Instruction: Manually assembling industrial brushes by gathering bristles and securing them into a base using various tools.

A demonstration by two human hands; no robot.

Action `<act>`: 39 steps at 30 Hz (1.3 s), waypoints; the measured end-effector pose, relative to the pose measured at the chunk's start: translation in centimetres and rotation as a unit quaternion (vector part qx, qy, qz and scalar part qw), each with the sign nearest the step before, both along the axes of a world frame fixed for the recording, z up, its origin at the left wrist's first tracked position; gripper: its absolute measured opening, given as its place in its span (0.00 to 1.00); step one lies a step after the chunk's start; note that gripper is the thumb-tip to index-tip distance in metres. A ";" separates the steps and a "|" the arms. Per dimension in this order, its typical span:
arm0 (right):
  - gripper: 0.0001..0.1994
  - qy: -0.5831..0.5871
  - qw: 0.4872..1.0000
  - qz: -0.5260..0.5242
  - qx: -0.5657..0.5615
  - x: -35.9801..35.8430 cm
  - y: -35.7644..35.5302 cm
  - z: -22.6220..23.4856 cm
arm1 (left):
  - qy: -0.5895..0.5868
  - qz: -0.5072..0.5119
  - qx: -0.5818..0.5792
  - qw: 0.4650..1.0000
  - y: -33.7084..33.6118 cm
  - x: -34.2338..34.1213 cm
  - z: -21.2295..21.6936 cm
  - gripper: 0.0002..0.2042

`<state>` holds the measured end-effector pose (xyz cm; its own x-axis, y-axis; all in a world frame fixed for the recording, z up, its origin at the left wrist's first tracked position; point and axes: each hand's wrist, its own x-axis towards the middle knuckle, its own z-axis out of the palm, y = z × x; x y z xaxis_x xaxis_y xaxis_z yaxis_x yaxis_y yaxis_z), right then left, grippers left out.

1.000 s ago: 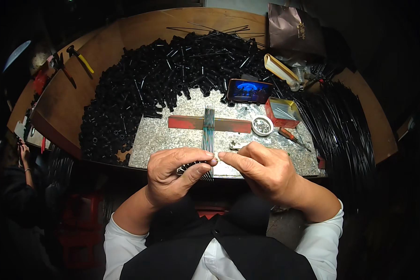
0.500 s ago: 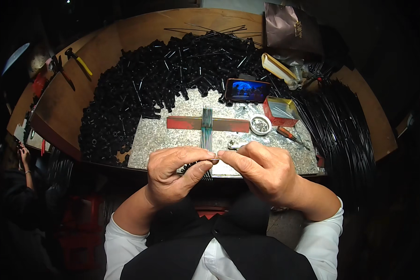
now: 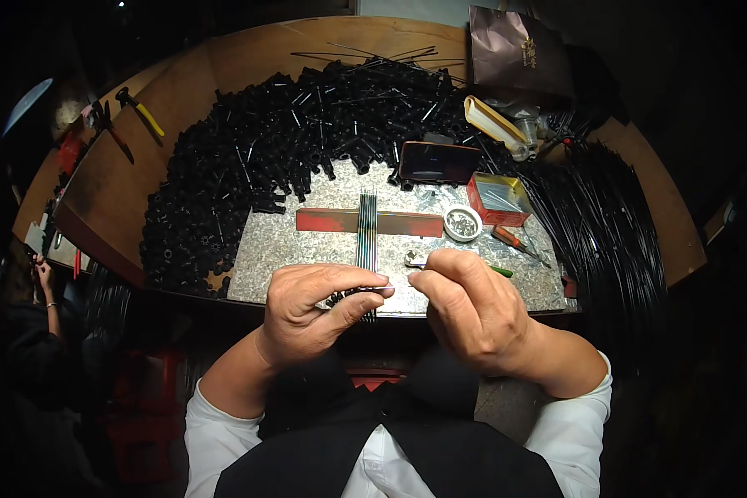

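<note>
Over the near edge of the stone slab, my left hand (image 3: 319, 295) pinches a dark ribbed part (image 3: 340, 295), mostly covered by the fingers; a thin shiny tip pokes out past the fingertips. Close to its right, my right hand (image 3: 477, 303) has thumb and fingers closed together, and whatever is between them is too small to make out. Behind my right hand lies a metal-headed tool with a green handle (image 3: 501, 271), partly hidden. A row of thin dark rods (image 3: 367, 217) lies across a red-and-brown bar (image 3: 319, 220), its near ends running beside my left fingertips.
Black plastic tubular pieces (image 3: 215, 174) are heaped behind and left of the slab (image 3: 265, 249). Rightward stand a white dish of small metal bits (image 3: 463, 222), a red box of thin rods (image 3: 499, 199), a phone (image 3: 440, 161), an orange-handled screwdriver (image 3: 510, 239) and long black rods (image 3: 614, 224).
My right hand has drawn away rightward from my left fingertips, showing the green handle behind it. My left hand keeps its pinch almost in place. The phone's picture has gone dark.
</note>
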<state>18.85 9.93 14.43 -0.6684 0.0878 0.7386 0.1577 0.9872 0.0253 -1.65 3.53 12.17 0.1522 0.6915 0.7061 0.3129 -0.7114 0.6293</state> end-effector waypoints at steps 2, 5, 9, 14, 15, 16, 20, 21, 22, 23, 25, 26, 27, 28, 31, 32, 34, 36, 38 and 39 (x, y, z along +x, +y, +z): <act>0.19 -0.010 1.000 0.009 0.003 0.1 0.0 0.2 | 0.016 -0.002 -0.001 1.000 0.1 -0.2 0.2 0.06; 0.19 -0.038 0.999 0.021 0.006 0.4 0.0 1.0 | 0.035 -0.004 -0.001 0.999 0.3 -0.5 0.2 0.08; 0.20 -0.073 0.997 0.019 0.006 0.5 0.1 1.7 | 0.046 -0.023 0.012 0.999 0.6 -0.7 0.0 0.09; 0.19 -0.028 0.999 0.002 -0.027 0.1 0.3 0.9 | 0.023 -0.033 -0.002 0.999 1.2 -1.1 -0.4 0.09; 0.16 -0.034 0.999 0.001 -0.020 0.2 0.6 1.0 | 0.027 -0.040 -0.002 0.999 1.4 -1.2 -0.5 0.09; 0.14 -0.040 0.999 -0.001 -0.012 0.2 0.7 1.0 | 0.030 -0.047 -0.001 0.998 1.5 -1.2 -0.5 0.10; 0.14 -0.056 0.998 -0.008 -0.019 0.0 0.3 1.9 | 0.020 -0.051 -0.010 0.998 1.7 -1.1 -0.3 0.09; 0.14 -0.050 0.998 -0.009 -0.021 -0.2 0.3 1.9 | 0.017 -0.049 -0.016 0.999 1.7 -1.1 -0.4 0.09; 0.14 -0.050 0.998 -0.008 -0.022 -0.4 0.3 2.0 | 0.017 -0.048 -0.017 0.999 1.8 -1.1 -0.4 0.09; 0.14 -0.046 0.999 -0.001 -0.016 -0.6 0.3 2.0 | 0.018 -0.049 -0.018 0.998 1.8 -1.2 -0.5 0.09; 0.15 -0.042 0.999 0.006 -0.010 -0.7 0.4 2.2 | 0.020 -0.049 -0.020 0.998 1.8 -1.3 -0.7 0.09; 0.15 -0.046 0.999 0.002 -0.008 -0.7 0.4 2.3 | 0.021 -0.047 -0.017 0.999 1.9 -1.3 -0.8 0.10; 0.16 -0.049 0.999 -0.003 -0.007 -0.7 0.4 2.3 | 0.023 -0.044 -0.013 0.999 1.9 -1.4 -0.8 0.10; 0.16 -0.049 0.999 -0.002 -0.007 -0.6 0.5 2.3 | 0.023 -0.043 -0.014 0.999 1.9 -1.5 -0.9 0.10; 0.16 -0.046 0.999 -0.007 0.003 -0.5 0.7 2.1 | 0.044 -0.031 -0.005 0.999 1.9 -1.7 -1.0 0.11; 0.16 -0.046 0.999 -0.013 0.007 -0.4 0.6 2.1 | 0.043 -0.026 -0.005 0.999 1.9 -1.7 -1.1 0.13; 0.16 -0.047 0.999 -0.019 0.011 -0.3 0.6 2.1 | 0.041 -0.022 -0.004 0.999 1.9 -1.7 -1.2 0.15; 0.17 -0.047 0.999 -0.024 0.004 -0.3 0.6 2.0 | 0.048 -0.018 -0.005 0.999 1.9 -1.8 -1.2 0.15; 0.17 -0.048 0.999 -0.020 0.009 -0.4 0.6 2.0 | 0.053 -0.018 -0.003 0.998 2.0 -1.8 -1.2 0.16; 0.18 -0.049 0.999 -0.016 0.014 -0.4 0.6 2.1 | 0.058 -0.020 0.000 0.998 2.0 -1.7 -1.2 0.16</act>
<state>18.45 10.57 16.50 -0.7352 0.0910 0.6717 0.1851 0.9802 0.0699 -3.37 5.55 10.95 0.2602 0.6833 0.6822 0.3545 -0.7248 0.5907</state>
